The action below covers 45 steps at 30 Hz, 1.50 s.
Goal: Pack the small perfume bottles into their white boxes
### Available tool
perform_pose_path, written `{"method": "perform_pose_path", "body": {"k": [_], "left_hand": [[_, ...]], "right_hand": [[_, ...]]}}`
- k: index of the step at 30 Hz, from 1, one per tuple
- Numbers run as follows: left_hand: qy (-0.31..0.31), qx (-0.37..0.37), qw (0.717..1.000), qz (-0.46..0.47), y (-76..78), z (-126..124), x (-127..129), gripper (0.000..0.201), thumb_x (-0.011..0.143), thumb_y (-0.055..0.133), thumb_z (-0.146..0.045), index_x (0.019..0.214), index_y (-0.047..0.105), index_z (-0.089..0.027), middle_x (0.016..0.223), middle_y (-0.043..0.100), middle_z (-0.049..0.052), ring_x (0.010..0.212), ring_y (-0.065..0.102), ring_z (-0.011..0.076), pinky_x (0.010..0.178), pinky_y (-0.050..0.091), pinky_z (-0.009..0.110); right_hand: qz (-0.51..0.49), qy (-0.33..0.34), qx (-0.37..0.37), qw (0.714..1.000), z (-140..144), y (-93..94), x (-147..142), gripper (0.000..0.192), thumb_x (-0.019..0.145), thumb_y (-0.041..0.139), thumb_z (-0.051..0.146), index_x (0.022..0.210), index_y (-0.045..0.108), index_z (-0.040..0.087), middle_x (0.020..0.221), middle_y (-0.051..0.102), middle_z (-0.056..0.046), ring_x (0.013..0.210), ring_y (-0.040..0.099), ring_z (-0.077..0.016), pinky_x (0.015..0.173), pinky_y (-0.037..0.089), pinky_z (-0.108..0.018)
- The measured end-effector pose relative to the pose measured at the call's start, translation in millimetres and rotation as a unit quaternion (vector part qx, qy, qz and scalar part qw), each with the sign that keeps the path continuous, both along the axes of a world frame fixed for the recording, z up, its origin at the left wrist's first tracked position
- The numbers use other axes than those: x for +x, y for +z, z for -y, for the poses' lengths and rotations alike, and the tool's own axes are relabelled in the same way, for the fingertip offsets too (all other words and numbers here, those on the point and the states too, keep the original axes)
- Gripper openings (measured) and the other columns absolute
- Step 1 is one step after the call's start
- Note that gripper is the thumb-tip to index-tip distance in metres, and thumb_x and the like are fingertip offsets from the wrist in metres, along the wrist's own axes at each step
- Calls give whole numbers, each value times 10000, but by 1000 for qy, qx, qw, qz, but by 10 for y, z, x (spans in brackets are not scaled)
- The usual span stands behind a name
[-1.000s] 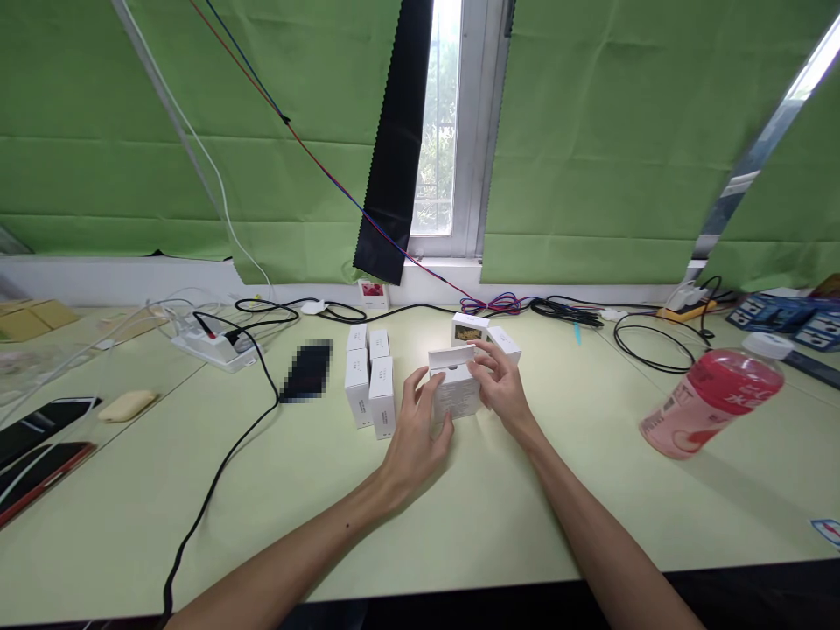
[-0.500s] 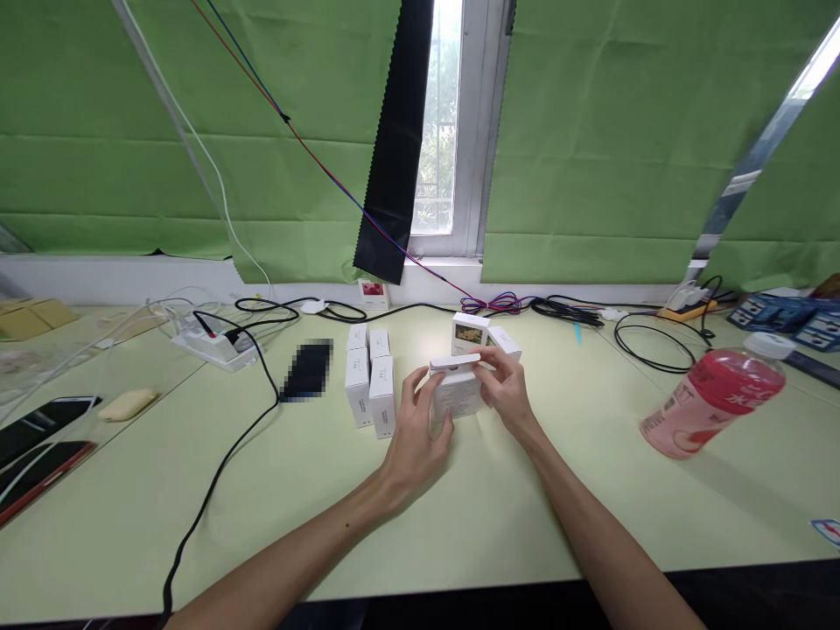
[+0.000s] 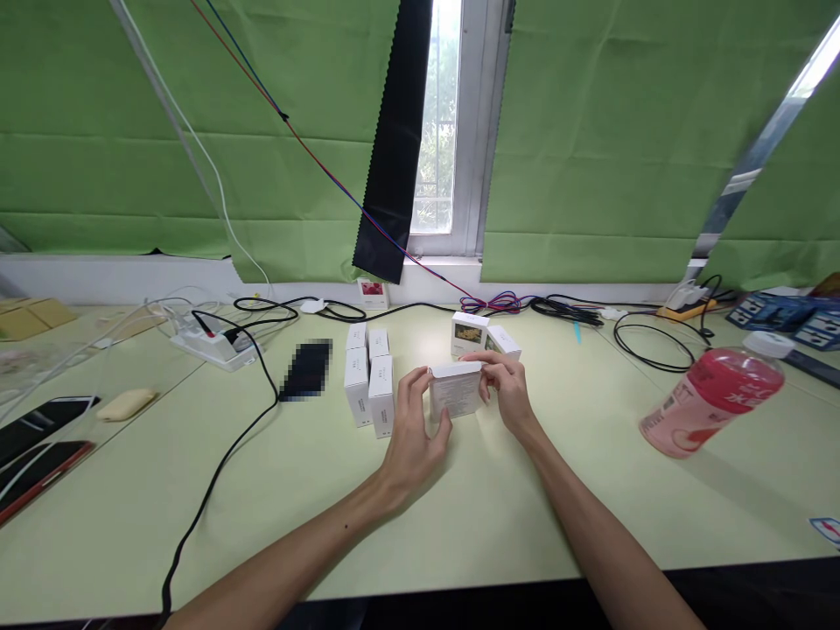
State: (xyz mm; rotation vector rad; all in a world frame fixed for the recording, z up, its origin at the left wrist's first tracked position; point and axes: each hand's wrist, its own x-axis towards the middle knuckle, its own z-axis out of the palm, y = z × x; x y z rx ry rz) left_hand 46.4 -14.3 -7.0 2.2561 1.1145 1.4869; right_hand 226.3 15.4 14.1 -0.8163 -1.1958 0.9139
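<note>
A small white cardboard box (image 3: 458, 397) with fine print on its near side stands upright on the table between my hands. My left hand (image 3: 412, 437) is closed around its left end, thumb against the near side and fingers at the left edge. My right hand (image 3: 507, 391) grips the right end, with fingers along the top edge by the lid. The lid lies down over the top. Just left of my left hand stand several similar white boxes (image 3: 381, 395) in a tight group. Beyond my right hand are a white box with a dark picture (image 3: 470, 333) and another white box (image 3: 504, 342).
To the right, a pink drink bottle (image 3: 712, 398) stands on the table (image 3: 525, 534). A black cable (image 3: 220, 472) runs down the left side from a power strip (image 3: 216, 346). Phones (image 3: 45, 472) and a cream-coloured case (image 3: 127, 404) lie far left. Coiled cables (image 3: 564, 310) line the back.
The box's lid flap, raised a little before, has come down onto the top. My right fingers have shifted slightly along the top edge; my left hand has hardly moved.
</note>
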Motion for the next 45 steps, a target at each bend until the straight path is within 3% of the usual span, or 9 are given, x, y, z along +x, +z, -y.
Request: {"method": "perform_pose_path", "body": {"k": [4, 10, 20, 31, 45], "left_hand": [[-15, -9, 999, 34, -17, -10, 10, 534, 914, 570, -166, 1403, 377, -256, 1379, 450, 120, 1328, 467, 257, 1089, 499, 497], [-17, -20, 999, 34, -9, -4, 10, 632, 928, 564, -175, 1495, 306, -282, 1417, 446, 118, 1344, 469, 258, 1112, 478, 511], [-3, -7, 1000, -25, 16, -2, -10, 665, 942, 536, -180, 1545, 288, -309, 1443, 445, 115, 1357, 467, 272, 1096, 481, 496], [-3, -26, 999, -28, 18, 11, -9, 655, 937, 540, -178, 1533, 294, -297, 1468, 429, 116, 1389, 443, 272, 1131, 454, 501], [-5, -16, 999, -47, 6, -10, -13, 724, 942, 533, -186, 1581, 215, -308, 1494, 405, 125, 1415, 416, 283, 1132, 452, 505]], "right_hand": [[30, -6, 10, 999, 32, 27, 4, 276, 850, 554, 317, 888, 785, 172, 629, 672, -4, 395, 418, -85, 424, 362, -252], [51, -22, -5, 998, 52, 72, -39, 323, 811, 722, 492, 872, 743, 176, 806, 733, -49, 447, 502, -96, 364, 343, -233], [47, -17, -12, 999, 0, 12, -32, 306, 803, 743, 466, 899, 736, 176, 887, 756, -62, 518, 602, -118, 402, 441, -227], [57, -19, -13, 998, 5, 41, -39, 306, 796, 741, 474, 900, 737, 186, 839, 732, -49, 522, 590, -121, 384, 405, -223], [54, -17, -13, 998, -4, 23, -35, 305, 795, 747, 470, 895, 738, 183, 982, 750, -71, 536, 590, -110, 386, 392, -216]]}}
